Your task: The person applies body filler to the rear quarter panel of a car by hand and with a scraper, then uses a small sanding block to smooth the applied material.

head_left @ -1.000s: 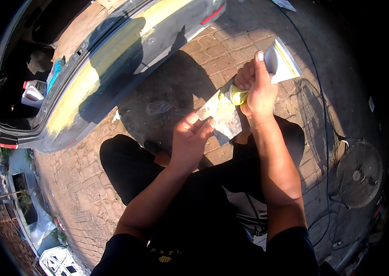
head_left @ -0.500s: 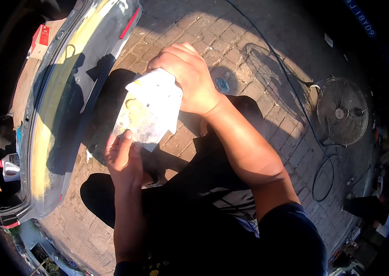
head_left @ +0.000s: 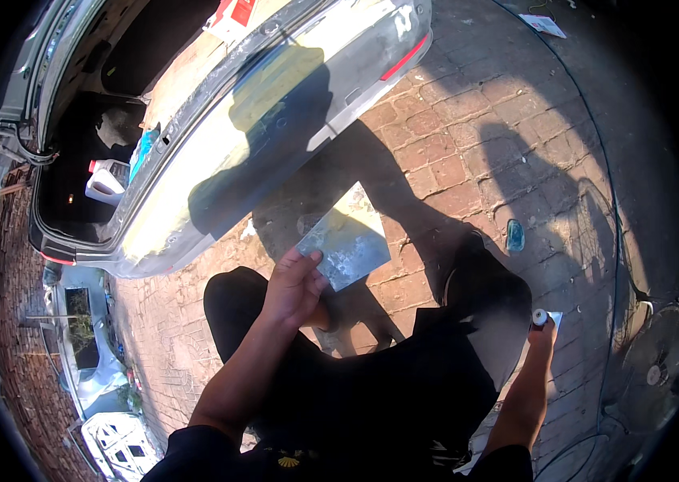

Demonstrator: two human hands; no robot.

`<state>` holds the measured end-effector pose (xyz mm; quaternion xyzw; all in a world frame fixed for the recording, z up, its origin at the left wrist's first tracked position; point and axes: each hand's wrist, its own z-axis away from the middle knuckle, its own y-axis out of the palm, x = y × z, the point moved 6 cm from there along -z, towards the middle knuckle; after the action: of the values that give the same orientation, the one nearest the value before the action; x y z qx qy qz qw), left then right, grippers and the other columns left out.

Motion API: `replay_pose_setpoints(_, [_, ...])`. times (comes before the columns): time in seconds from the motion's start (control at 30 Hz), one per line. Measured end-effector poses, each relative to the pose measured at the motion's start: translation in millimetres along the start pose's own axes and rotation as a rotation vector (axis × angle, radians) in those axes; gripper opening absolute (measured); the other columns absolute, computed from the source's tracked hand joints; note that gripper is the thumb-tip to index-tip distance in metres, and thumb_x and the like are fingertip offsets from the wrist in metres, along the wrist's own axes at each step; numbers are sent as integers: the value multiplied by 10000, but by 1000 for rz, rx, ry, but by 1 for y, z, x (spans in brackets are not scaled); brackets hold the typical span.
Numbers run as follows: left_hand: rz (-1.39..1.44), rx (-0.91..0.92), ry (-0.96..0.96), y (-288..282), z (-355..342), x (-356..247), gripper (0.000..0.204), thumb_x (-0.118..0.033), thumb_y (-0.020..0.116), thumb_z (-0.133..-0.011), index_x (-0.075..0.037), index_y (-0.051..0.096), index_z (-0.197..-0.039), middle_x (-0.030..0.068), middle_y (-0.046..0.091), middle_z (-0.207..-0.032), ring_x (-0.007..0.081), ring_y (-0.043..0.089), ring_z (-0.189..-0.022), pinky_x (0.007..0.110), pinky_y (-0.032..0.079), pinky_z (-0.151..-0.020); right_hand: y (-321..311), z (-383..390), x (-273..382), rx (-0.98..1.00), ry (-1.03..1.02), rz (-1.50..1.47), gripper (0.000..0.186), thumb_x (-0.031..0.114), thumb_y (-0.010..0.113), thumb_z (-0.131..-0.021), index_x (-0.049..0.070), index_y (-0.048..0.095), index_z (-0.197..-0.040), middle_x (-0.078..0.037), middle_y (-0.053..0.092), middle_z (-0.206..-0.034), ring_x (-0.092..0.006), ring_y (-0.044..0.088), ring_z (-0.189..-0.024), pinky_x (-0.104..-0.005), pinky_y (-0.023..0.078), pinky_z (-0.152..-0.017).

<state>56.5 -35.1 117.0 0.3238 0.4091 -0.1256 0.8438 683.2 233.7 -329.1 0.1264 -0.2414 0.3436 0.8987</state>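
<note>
My left hand [head_left: 295,285] grips a thin, square, greyish plate [head_left: 343,237] by its left edge, with a pale yellow smear on its upper part, held out between my knees. My right hand [head_left: 540,333] is low at the right beside my knee, closed on a white tube [head_left: 540,318], whose round end shows on top; a pale flat piece sticks out behind it, partly hidden by my fingers. In front at the left is a car's rear bumper [head_left: 267,120] with yellowish patches on dull grey, under an open trunk.
A white jug [head_left: 102,186], a blue bag [head_left: 144,149] and a red-and-white box [head_left: 231,16] sit by the trunk. A teal object [head_left: 515,235] lies on the bricks. A hose [head_left: 614,209] runs down the right beside a fan [head_left: 654,373]; pale panels [head_left: 121,446] stand lower left.
My right hand has left the plate and moved down and right with the white tube. My left hand still holds the plate. The view has swung, bringing the trunk fully back.
</note>
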Motion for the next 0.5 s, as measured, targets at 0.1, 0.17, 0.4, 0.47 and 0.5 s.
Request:
replay_pose_setpoints(0.1, [-16,-1,3,1,1,-2,285,-42,604,-1058,-21,633,-1340,112,733,-1265,212,738,-1114,369,614,-959,-52,-68,-12,130,91,81,369,348,717,-978,42,668,-1179,-99,732,-1112,-266,728,-1036,-423,602,-833])
replay_pose_setpoints(0.17, [-17,-3,-3,4,4,-5,259,-42,604,-1058,-21,647,-1313,113,731,-1267,230,729,-1137,403,591,-1011,-51,-60,10,126,-2,276,555,484,732,-950,-2,699,-1217,-129,738,-1130,-277,727,-1038,-431,599,-823])
replay_pose_setpoints(0.4, [213,197,36,56,22,2,254,-53,606,-1067,-13,648,-1314,111,718,-1308,215,709,-1194,384,582,-1051,168,288,95,847,-631,322,436,344,605,-1099,-4,621,-1362,-120,705,-1288,-251,673,-1211,-396,484,-1077])
replay_pose_setpoints(0.47, [292,281,20,72,31,3,238,-60,636,-1048,-35,656,-1284,110,724,-1296,231,707,-1201,410,574,-1050,206,430,82,1271,-706,458,371,321,574,-1123,-5,643,-1286,-106,709,-1216,-215,687,-1150,-370,512,-1042])
replay_pose_setpoints(0.5, [298,253,30,73,34,1,238,-60,636,-1048,-35,656,-1284,110,724,-1296,231,707,-1201,410,574,-1050,209,485,67,1294,-731,536,458,395,617,-1087,-12,646,-1297,-118,714,-1157,-204,680,-1086,-381,504,-1033])
